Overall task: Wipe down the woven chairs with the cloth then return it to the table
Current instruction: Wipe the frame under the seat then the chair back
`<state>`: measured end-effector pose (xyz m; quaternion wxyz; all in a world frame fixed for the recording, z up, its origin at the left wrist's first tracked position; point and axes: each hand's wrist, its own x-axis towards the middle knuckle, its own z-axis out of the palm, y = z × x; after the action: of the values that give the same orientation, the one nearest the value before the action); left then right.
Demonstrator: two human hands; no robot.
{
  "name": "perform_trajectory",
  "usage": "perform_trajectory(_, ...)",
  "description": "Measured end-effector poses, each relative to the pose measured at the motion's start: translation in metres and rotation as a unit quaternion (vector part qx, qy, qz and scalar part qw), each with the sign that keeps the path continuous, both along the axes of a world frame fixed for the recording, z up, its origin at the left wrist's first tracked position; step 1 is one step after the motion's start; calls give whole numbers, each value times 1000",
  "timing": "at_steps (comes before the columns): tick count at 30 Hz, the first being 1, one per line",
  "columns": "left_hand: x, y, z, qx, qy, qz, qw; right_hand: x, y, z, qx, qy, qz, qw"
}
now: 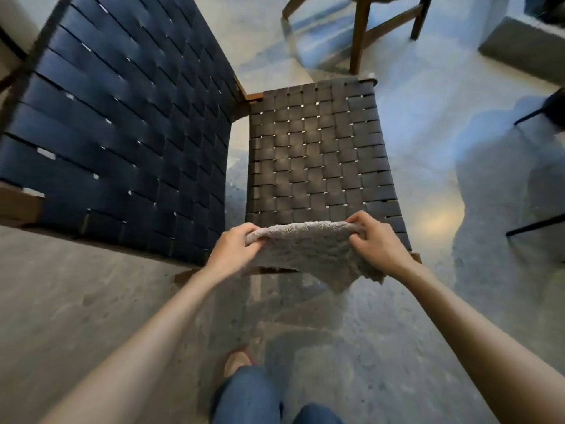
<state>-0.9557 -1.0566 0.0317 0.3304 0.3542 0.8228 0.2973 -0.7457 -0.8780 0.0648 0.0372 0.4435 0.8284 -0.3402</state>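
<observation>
A fluffy grey cloth [305, 252] is stretched between my two hands, just above the near edge of a woven seat. My left hand [234, 249] pinches its left end and my right hand [376, 240] pinches its right end. One corner of the cloth hangs loose below my right hand. The woven chair seat [321, 154], of dark grey-brown straps, lies straight ahead. To its left stands the chair's woven back [116, 123], of dark blue straps with a wooden frame.
Another wooden chair frame [360, 29] stands on the floor beyond the seat. A grey block [526, 47] sits at the top right, and thin black legs [535, 228] show at the right edge. My legs and a shoe [238, 362] are on the polished concrete floor below.
</observation>
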Motion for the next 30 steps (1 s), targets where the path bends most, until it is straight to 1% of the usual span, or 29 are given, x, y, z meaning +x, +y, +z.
perform_trajectory(3,-5,18,-46,38,-16,18,999,2,19,-42,44,0,-5,999)
perform_trajectory(7,-14,52,-107,65,15,6,998,-3,41,-93,141,12,6,990)
perform_trajectory(8,-15,61,-120,65,39,7,997,-6,46,-104,168,17,9,986)
perform_trajectory(10,-17,75,-144,55,114,11,992,-10,53,-123,213,35,18,976)
perform_trajectory(12,-13,83,-161,46,190,12,981,-10,58,-137,264,31,49,963)
perform_trajectory(14,-3,87,-169,74,232,3,970,-7,60,-146,305,25,82,948)
perform_trajectory(16,10,87,-172,115,256,-56,958,3,61,-149,317,47,89,943)
perform_trajectory(17,16,87,-172,122,249,-98,956,9,62,-150,314,54,93,943)
perform_trajectory(19,24,83,-172,117,209,-171,956,23,63,-152,295,34,112,948)
perform_trajectory(20,26,82,-171,114,197,-193,954,29,63,-153,279,17,120,953)
perform_trajectory(22,29,78,-171,112,209,-208,949,39,64,-154,253,-2,128,959)
perform_trajectory(24,31,75,-171,109,252,-206,939,44,63,-156,269,11,129,954)
perform_trajectory(26,32,74,-170,115,286,-184,933,45,61,-156,302,28,116,946)
perform_trajectory(28,31,73,-166,136,305,-135,933,45,58,-156,335,33,109,935)
perform_trajectory(30,28,72,-160,164,332,-90,925,44,53,-152,374,78,98,919)
